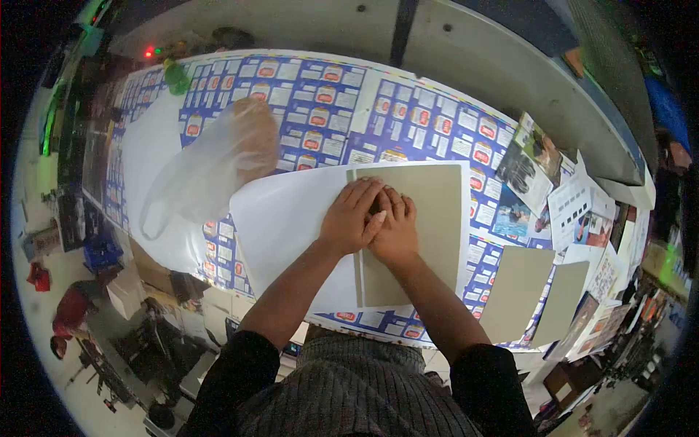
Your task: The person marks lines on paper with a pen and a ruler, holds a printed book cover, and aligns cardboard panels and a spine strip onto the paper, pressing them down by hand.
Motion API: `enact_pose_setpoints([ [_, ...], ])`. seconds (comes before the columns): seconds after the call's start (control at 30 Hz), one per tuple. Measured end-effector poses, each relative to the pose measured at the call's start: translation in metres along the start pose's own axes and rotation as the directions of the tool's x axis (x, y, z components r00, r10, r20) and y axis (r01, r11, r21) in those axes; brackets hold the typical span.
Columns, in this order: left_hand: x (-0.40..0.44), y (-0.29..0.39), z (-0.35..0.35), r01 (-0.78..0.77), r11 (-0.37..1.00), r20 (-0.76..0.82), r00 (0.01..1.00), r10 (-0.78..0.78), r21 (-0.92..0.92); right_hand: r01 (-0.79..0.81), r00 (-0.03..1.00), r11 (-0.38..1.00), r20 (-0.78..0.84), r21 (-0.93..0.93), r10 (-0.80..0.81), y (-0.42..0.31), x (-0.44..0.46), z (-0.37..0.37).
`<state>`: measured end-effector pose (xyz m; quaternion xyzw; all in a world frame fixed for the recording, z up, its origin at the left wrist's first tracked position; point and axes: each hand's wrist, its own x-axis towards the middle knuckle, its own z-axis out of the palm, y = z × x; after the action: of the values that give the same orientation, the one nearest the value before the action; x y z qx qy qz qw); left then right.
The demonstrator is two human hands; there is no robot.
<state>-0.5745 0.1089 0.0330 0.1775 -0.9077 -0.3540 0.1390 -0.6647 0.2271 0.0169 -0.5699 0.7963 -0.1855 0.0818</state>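
A large white sheet (280, 211) lies on the table in front of me, with a grey-beige board (435, 218) on its right half. Along the board's left edge runs a narrow grey strip (358, 280), separated from it by a thin white gap. My left hand (352, 220) rests over the strip and the board's edge, fingers stretched forward. Beside it, touching, my right hand (395, 231) lies on the board with its fingers slightly bent. Neither hand visibly holds anything; what lies under the palms is hidden.
Blue printed sheets (306, 95) cover the table. A clear plastic bag (196, 175) with a brown item (256, 135) sits at left, near a green object (175, 78). Two grey boards (517, 291) (561, 302) and printed pages (579, 204) lie at right. Another person (69, 313) is at far left.
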Motion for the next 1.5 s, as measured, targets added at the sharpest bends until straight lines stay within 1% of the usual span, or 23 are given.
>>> enact_pose_setpoints([
  [0.1,-0.001,0.001,0.005,0.042,0.998,-0.001,0.999,-0.042,0.050,0.009,1.000,1.000,0.029,0.029,-0.009,0.004,-0.002,0.002],
  [0.13,0.000,0.000,0.005,0.028,0.998,0.010,1.000,-0.029,0.060,0.034,0.998,0.999,0.049,-0.004,-0.033,0.006,-0.003,-0.001],
  [0.2,0.000,0.001,0.008,0.086,0.994,0.018,0.996,-0.087,0.062,0.033,0.999,0.999,0.007,0.002,-0.033,0.005,-0.003,0.000],
  [0.23,0.001,-0.002,0.011,0.063,0.996,0.049,0.997,-0.066,0.058,0.033,0.999,0.999,-0.019,-0.001,-0.033,0.005,-0.005,0.001],
  [0.27,-0.001,-0.006,0.015,0.061,0.994,0.003,0.998,-0.062,0.091,0.022,0.996,0.997,-0.083,0.072,-0.016,0.004,-0.003,-0.007],
  [0.3,-0.005,-0.009,0.021,0.059,0.991,-0.034,0.998,-0.055,0.116,-0.040,0.996,0.996,-0.079,0.076,0.046,0.006,-0.004,-0.006],
  [0.37,-0.009,-0.017,0.028,0.061,0.972,-0.033,0.998,-0.055,0.226,-0.085,0.970,0.902,-0.173,0.424,0.173,0.012,-0.008,-0.001],
  [0.4,-0.008,-0.015,0.030,0.099,0.947,-0.006,0.995,-0.102,0.307,-0.132,0.960,0.894,-0.169,0.428,0.223,0.011,-0.012,-0.006],
  [0.43,-0.002,-0.006,0.032,0.132,0.911,0.004,0.989,-0.145,0.391,-0.164,0.953,0.811,-0.124,0.561,0.278,0.011,-0.010,-0.017],
  [0.47,0.008,0.021,0.024,0.238,0.899,0.046,0.961,-0.273,0.368,-0.183,0.945,0.707,-0.076,0.683,0.317,0.012,-0.013,-0.022],
  [0.5,0.003,0.010,0.026,0.065,0.880,0.061,0.993,-0.106,0.471,-0.201,0.936,0.696,-0.076,0.690,0.345,0.008,-0.018,-0.021],
  [0.57,0.003,0.009,0.030,0.024,0.863,0.028,0.999,-0.044,0.505,-0.121,0.932,0.731,-0.176,0.671,0.316,0.011,-0.024,-0.018],
  [0.6,0.000,0.009,0.033,-0.002,0.861,0.057,0.998,-0.031,0.508,-0.137,0.921,0.720,-0.179,0.680,0.345,0.009,-0.036,-0.017],
  [0.67,0.001,0.010,0.032,-0.041,0.862,0.009,0.999,0.043,0.506,-0.177,0.896,0.833,-0.265,0.525,0.358,-0.001,-0.064,-0.017],
  [0.7,0.004,0.011,0.033,-0.061,0.859,0.018,0.998,0.060,0.509,-0.180,0.887,0.831,-0.279,0.526,0.369,-0.004,-0.079,-0.019],
  [0.77,0.002,0.014,0.033,-0.042,0.843,0.020,0.999,0.037,0.537,-0.417,0.830,0.877,-0.293,0.238,0.474,-0.008,-0.117,-0.023],
  [0.8,0.002,0.015,0.033,-0.063,0.842,0.030,0.998,0.055,0.535,-0.428,0.819,0.871,-0.305,0.240,0.486,-0.004,-0.130,-0.025],
  [0.87,0.001,0.017,0.034,-0.027,0.849,0.018,1.000,0.021,0.527,-0.516,0.811,0.846,-0.239,0.139,0.534,-0.001,-0.150,-0.033],
  [1.0,-0.001,0.015,0.036,-0.017,0.849,0.014,1.000,0.011,0.529,-0.521,0.796,0.837,-0.258,0.169,0.548,0.005,-0.165,-0.031],
  [1.1,0.002,0.013,0.035,-0.004,0.847,0.017,1.000,-0.006,0.531,-0.530,0.800,0.842,-0.271,0.099,0.535,0.005,-0.164,-0.028],
  [1.17,0.001,0.020,0.035,0.021,0.854,0.011,0.999,-0.032,0.520,-0.548,0.816,0.828,-0.145,0.118,0.560,0.004,-0.167,-0.028],
  [1.27,0.001,0.019,0.034,-0.002,0.849,0.014,1.000,-0.006,0.528,-0.531,0.831,0.845,-0.154,0.068,0.534,0.006,-0.174,-0.029],
  [1.5,0.002,0.017,0.035,-0.014,0.847,0.017,1.000,0.006,0.532,-0.530,0.837,0.846,-0.125,0.060,0.533,0.007,-0.174,-0.027],
])
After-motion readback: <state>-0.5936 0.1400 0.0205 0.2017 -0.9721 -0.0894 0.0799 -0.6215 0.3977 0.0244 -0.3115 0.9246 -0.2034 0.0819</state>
